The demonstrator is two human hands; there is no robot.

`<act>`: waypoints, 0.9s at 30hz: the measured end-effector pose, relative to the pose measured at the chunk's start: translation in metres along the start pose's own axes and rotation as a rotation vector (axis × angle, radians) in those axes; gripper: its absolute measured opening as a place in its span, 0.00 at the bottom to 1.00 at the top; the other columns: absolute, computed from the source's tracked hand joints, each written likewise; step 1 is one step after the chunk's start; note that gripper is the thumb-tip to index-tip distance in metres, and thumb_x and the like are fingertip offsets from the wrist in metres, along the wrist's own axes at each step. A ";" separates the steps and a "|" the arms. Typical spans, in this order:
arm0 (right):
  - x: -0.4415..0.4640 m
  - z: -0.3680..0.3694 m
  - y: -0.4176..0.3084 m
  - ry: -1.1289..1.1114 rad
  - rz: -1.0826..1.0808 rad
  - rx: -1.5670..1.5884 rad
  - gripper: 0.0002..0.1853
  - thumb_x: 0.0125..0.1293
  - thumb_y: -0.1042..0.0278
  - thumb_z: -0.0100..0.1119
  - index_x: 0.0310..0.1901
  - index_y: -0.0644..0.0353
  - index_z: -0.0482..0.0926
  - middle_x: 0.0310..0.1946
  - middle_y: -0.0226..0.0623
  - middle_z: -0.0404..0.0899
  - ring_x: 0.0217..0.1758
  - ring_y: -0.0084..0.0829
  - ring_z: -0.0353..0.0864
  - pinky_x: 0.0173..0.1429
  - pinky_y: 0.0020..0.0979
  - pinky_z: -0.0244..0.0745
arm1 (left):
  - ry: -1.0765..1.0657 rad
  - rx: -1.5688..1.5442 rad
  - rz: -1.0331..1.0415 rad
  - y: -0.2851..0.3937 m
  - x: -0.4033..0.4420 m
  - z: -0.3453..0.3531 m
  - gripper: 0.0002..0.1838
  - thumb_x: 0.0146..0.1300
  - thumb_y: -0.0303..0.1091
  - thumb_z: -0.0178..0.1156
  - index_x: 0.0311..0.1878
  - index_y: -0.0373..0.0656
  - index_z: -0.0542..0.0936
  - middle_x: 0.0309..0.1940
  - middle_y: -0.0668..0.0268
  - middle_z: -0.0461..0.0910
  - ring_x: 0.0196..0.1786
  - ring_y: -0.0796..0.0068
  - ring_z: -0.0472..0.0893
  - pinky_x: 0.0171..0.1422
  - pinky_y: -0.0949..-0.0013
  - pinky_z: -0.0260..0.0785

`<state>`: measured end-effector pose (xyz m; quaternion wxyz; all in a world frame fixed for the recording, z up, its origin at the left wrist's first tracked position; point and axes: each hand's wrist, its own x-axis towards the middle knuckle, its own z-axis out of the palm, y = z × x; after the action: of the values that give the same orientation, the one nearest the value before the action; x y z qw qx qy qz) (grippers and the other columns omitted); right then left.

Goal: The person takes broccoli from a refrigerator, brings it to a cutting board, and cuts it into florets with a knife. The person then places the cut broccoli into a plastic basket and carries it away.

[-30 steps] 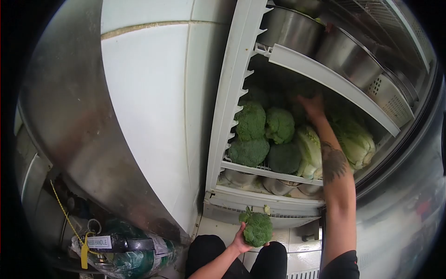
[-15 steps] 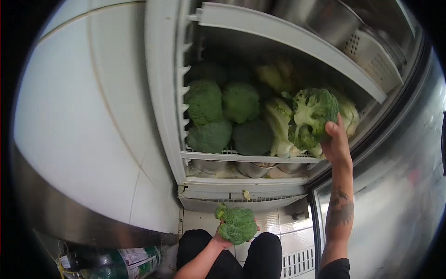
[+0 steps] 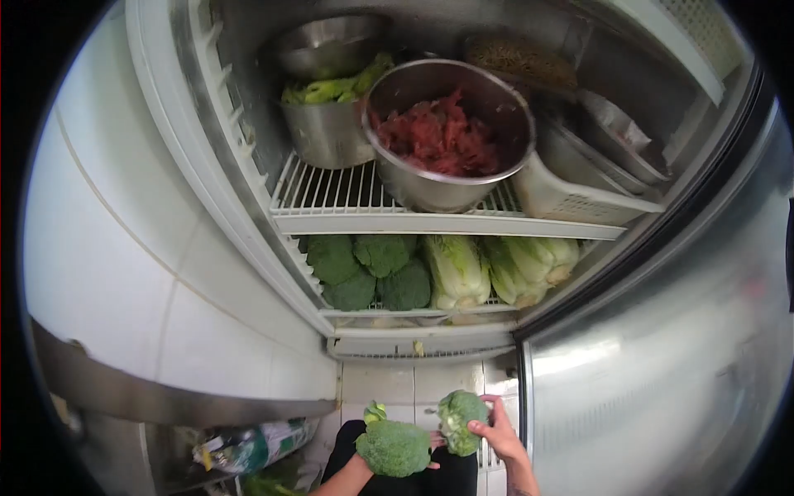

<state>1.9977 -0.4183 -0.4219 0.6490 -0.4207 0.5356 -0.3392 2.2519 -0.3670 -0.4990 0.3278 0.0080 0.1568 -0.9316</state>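
Observation:
Low in front of me, above my dark-trousered legs, my left hand (image 3: 359,468) cradles a green broccoli head (image 3: 394,450) from beneath; its fingertips show past the right side. Close beside it, my right hand (image 3: 499,431) grips a second broccoli head (image 3: 461,417), with its pale stalks facing left. On the lower fridge shelf (image 3: 389,314) several more broccoli heads (image 3: 354,292) are piled at the left. Pale green napa cabbages (image 3: 455,277) lie to their right.
A steel pot of red meat (image 3: 447,136), another steel pot with greens (image 3: 327,132) and a white perforated basket (image 3: 571,194) stand on the upper shelf (image 3: 463,223). The glass fridge door (image 3: 645,364) stands open at right. A tiled wall (image 3: 116,215) bounds the left.
My right hand has come out of the fridge with its broccoli, down beside my left hand. The view has shifted, showing more of the upper shelf.

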 end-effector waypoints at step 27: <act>-0.582 -0.145 -0.223 1.366 -0.744 0.061 0.37 0.78 0.38 0.40 0.74 0.63 0.61 0.76 0.42 0.58 0.76 0.36 0.60 0.74 0.44 0.58 | 0.297 0.662 0.510 -0.351 -0.359 0.172 0.21 0.77 0.49 0.51 0.63 0.45 0.73 0.58 0.68 0.77 0.61 0.71 0.76 0.66 0.62 0.70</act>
<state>1.7432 -0.0189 0.0087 0.0298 -0.2525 0.6307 -0.7332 2.3336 0.0589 -0.1921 0.5010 0.2846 -0.1116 -0.8096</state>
